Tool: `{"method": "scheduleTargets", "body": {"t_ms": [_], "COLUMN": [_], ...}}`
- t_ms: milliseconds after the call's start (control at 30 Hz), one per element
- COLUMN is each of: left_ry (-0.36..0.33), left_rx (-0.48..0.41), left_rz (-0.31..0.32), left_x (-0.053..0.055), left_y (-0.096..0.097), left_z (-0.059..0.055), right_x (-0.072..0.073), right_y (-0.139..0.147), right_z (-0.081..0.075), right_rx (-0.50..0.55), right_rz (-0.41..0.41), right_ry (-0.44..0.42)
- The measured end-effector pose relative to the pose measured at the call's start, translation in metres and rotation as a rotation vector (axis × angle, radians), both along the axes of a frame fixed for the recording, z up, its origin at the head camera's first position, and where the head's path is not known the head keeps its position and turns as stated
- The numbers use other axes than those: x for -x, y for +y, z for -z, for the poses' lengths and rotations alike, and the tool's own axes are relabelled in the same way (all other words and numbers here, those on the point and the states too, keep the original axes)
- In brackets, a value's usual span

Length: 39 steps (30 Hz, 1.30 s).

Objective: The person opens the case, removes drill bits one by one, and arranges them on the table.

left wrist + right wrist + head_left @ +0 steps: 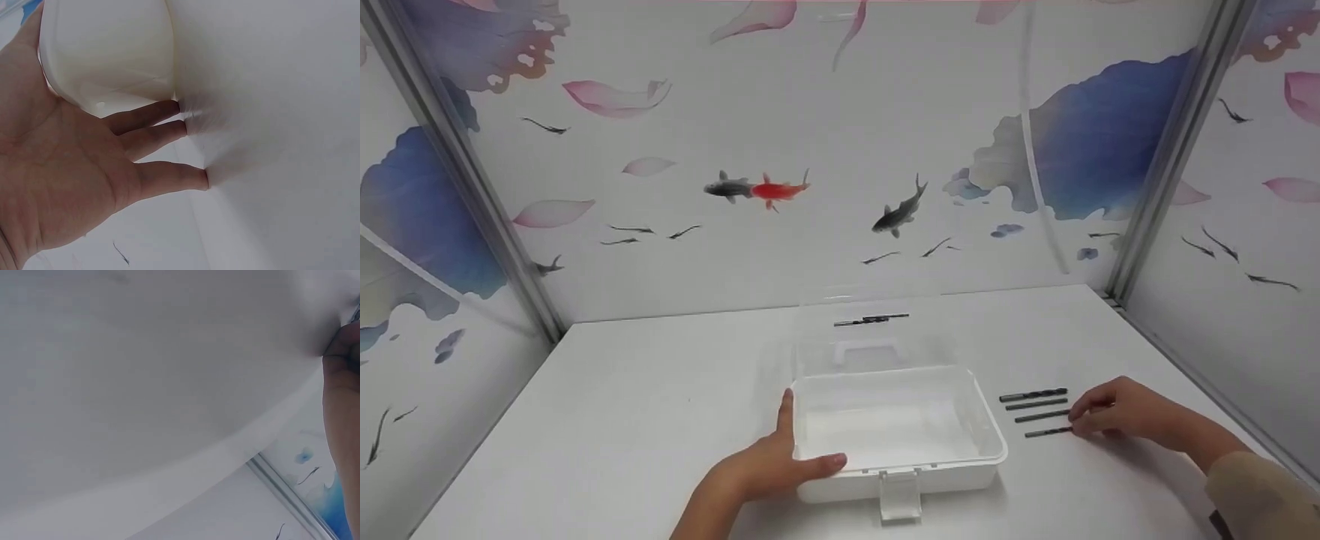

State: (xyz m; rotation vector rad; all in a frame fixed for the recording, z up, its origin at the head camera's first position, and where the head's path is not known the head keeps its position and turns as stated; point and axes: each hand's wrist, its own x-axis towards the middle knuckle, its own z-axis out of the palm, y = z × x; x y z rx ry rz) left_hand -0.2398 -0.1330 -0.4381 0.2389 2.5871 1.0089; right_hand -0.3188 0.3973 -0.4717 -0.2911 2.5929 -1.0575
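Note:
A white plastic box (896, 480) stands in the middle of the table, its clear lid (877, 352) tipped back. My left hand (765, 465) rests against its front left corner, with the thumb over the front rim and a finger along the left side. In the left wrist view the other fingers (171, 175) are straight and spread, tips at the tabletop. Several dark drill bits lie in a row right of the box. My right hand (1125, 416) pinches the right end of the nearest drill bit (1042, 433); its fingers partly cover the contact.
More drill bits (871, 320) show through the clear lid at the back. A clear latch (900, 499) hangs from the box front. White printed panels (840, 150) with metal corner posts (1166, 150) enclose the white table (622, 420) at the back and sides.

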Motion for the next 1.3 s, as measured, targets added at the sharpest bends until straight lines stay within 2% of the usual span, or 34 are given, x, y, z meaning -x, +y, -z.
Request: {"method": "scheduleTargets", "body": {"t_ms": [100,200,367,533,700,1000,1300], "left_ry": [0.005,0.005,0.02,0.014,0.015,-0.001,0.022], "left_rx": [-0.002,0.003,0.008,0.002,-0.01,0.004,0.004], "left_rz": [-0.003,-0.002,0.006,0.007,0.012,0.008,0.004], "left_x": [-0.001,-0.001,0.0,-0.001,0.0,0.0,-0.003], "left_y": [-0.001,-0.001,0.0,-0.001,-0.001,0.001,-0.001], "left_z": [0.0,-0.001,-0.003,-0.002,-0.001,-0.001,-0.004], "right_x": [0.005,0.01,0.021,0.031,0.04,0.058,0.076], "right_y": [0.001,-0.001,-0.009,-0.03,-0.055,-0.105,-0.162], "right_z": [-0.006,-0.02,-0.058,-0.097,-0.125,-0.152,-0.163], "right_rx": [0.005,0.027,0.035,0.024,0.007,-0.025,-0.088], "right_rz": [-0.008,-0.007,0.006,0.002,-0.018,-0.061,-0.097], "right_ry": [-0.037,-0.058,0.023,0.097,0.14,0.179,0.237]}}
